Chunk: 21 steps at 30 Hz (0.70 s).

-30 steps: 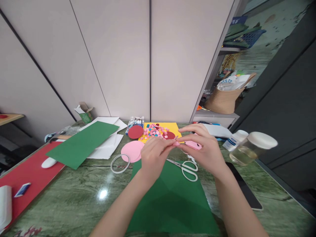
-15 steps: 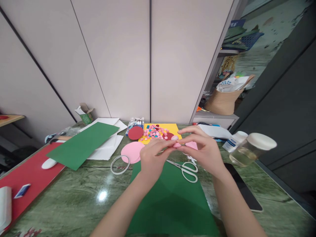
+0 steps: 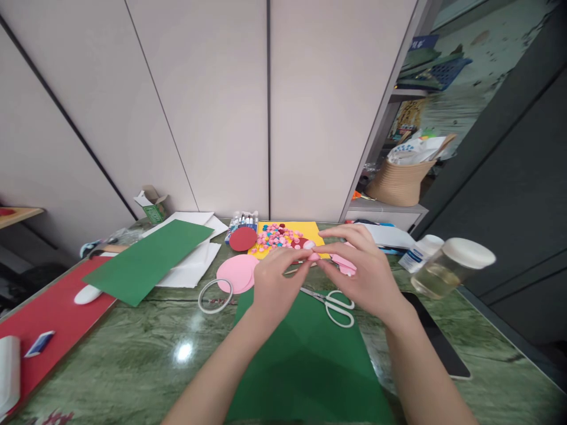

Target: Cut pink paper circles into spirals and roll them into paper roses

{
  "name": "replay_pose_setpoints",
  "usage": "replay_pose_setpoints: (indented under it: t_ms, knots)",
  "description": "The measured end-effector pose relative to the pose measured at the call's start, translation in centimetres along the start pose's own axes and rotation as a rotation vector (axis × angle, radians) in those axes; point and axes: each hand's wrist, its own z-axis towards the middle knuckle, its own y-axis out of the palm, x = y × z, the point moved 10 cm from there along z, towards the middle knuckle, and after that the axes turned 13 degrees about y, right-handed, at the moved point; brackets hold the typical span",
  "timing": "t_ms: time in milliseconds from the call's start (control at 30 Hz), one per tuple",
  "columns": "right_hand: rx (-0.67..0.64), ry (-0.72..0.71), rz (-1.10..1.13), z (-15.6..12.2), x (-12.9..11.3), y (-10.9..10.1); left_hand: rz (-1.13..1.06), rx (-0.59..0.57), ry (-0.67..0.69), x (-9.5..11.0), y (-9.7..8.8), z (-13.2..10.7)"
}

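Observation:
Over the green sheet [image 3: 305,366], my left hand [image 3: 277,280] and my right hand [image 3: 370,280] meet at the fingertips. Both pinch a small pink piece [image 3: 314,257], which looks like curled paper and is partly hidden by the fingers. My right hand's upper fingers stretch out above it. Below the hands, white-handled scissors [image 3: 339,310] lie on the green sheet with the blades toward my left hand. Pink paper [image 3: 343,264] shows behind my right hand. Pink paper circles [image 3: 234,273] lie left of my left hand, partly under a pale ring [image 3: 215,296].
Behind the hands, a yellow sheet [image 3: 312,230] bears many pink and blue bits [image 3: 277,236]. A red disc [image 3: 243,238] lies beside it. Another green sheet [image 3: 150,260] rests left over white paper. Rightward are a dark tablet [image 3: 436,333], a lidded jar [image 3: 443,274] and a white bottle [image 3: 420,252].
My right hand's fingers have shifted slightly and closed in around the pink piece. More of the pink paper behind that hand shows now. The scissors and sheets have stayed put.

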Motion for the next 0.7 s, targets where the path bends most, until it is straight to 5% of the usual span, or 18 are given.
replay_pose_setpoints:
  t_ms: [167,533,700]
  knots:
    - [0.099,-0.144,-0.163,-0.6,-1.4,-0.3,0.189,0.001,0.275,2.2,-0.4,0.2]
    - [0.18,-0.22,-0.028,-1.1,-1.7,-1.9,-0.194,0.076,-0.074,-0.4,-0.5,-0.3]
    - [0.18,-0.214,0.028,-1.1,-1.7,-2.2,-0.29,0.074,-0.043,-0.1,-0.3,-0.2]
